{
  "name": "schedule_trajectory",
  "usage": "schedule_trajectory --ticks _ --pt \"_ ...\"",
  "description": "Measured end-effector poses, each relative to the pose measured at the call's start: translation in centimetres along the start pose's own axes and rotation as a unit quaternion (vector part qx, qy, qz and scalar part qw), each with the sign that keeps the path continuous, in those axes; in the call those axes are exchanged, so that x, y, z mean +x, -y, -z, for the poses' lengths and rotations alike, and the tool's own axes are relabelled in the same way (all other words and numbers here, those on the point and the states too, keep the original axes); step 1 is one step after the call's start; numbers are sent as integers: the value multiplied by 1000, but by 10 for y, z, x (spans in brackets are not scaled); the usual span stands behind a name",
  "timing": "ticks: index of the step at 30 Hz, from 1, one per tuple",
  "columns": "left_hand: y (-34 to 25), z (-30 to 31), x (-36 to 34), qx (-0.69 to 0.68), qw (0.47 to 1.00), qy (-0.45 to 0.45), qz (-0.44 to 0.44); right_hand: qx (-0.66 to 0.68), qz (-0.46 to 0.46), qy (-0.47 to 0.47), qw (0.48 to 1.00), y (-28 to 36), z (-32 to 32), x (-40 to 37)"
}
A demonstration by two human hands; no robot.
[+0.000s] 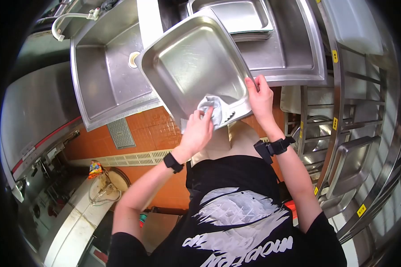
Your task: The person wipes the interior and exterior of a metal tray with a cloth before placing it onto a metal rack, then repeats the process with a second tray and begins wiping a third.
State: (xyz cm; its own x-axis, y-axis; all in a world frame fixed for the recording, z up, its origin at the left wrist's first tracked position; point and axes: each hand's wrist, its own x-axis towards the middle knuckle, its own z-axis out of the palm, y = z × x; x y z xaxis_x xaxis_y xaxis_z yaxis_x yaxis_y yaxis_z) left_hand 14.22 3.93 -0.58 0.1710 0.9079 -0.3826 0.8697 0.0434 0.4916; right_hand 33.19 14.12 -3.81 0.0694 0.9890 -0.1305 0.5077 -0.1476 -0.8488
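No wording comes through legibly for me. The black T-shirt (227,175) carries white lettering (260,253) across its front, which I can't decipher; the yellow labels (335,123) along the steel rack's (339,91) uprights bear dark marks too small for me to read.

The person is wearing a black T-shirt (236,213), its short sleeves (325,238) ending above the elbows. A jagged white-and-grey print (240,207) is covering the front, white lettering (249,253) running beside it. A black band (173,163) is circling the left wrist; another band (281,145), carrying a blocky black module (263,152), is circling the right.
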Motion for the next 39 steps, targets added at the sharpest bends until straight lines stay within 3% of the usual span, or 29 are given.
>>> schedule_trajectory --ticks 3,5,7,9,11,14,16,17,19,21,22,24,25,27,30,32,33,35,37,39 --pt "-25 -24 25 -117 987 -96 -49 74 -26 32 996 -15 -4 -5" --pt "-58 -35 64 -177 982 -61 -12 208 -41 65 975 -23 -11 -8" --pt "-64 -28 69 -208 975 -64 39 226 -51 84 969 -16 -4 -7" --pt "-58 -19 55 -72 994 -72 -29 319 -100 89 938 -16 -1 -2" --pt "-35 -12 40 0 997 -81 -9 360 -94 83 925 -10 -1 -4" --pt "-2 10 28 65 995 -68 22 321 -85 47 942 -16 -3 -6" --pt "4 16 27 -42 998 15 51 301 -76 46 950 -18 -5 -7" --pt "0 13 31 -43 998 9 53 279 -72 40 957 -20 -5 -7" --pt "-22 -6 46 -187 981 36 -16 279 -58 44 958 -15 -11 -11" --pt "-55 -23 66 -302 950 23 81 230 -36 63 970 -23 -12 -14" --pt "-70 -30 75 -306 948 19 81 188 -28 54 980 -21 -12 -15" --pt "-94 -33 88 -444 845 -142 263 144 -15 49 988 -16 -13 -16" --pt "-96 -27 93 -445 843 -148 264 122 -1 31 992 -13 -13 -17" --pt "-92 -12 109 -529 788 -102 297 103 16 15 994 -9 -15 -16" --pt "-62 5 158 -554 786 -179 210 49 60 38 996 -12 -12 -15" --pt "-53 44 182 -605 745 -232 157 38 77 53 995 -16 -10 -20" --pt "-39 53 201 -546 770 -293 154 28 92 70 993 -18 -10 -22" --pt "-14 54 218 -601 740 -236 190 27 101 87 991 -17 -12 -22" --pt "-20 40 198 -485 811 -300 131 14 130 89 987 -11 -13 -21" --pt "-19 21 167 -352 894 -275 29 19 128 87 988 -10 -12 -20"
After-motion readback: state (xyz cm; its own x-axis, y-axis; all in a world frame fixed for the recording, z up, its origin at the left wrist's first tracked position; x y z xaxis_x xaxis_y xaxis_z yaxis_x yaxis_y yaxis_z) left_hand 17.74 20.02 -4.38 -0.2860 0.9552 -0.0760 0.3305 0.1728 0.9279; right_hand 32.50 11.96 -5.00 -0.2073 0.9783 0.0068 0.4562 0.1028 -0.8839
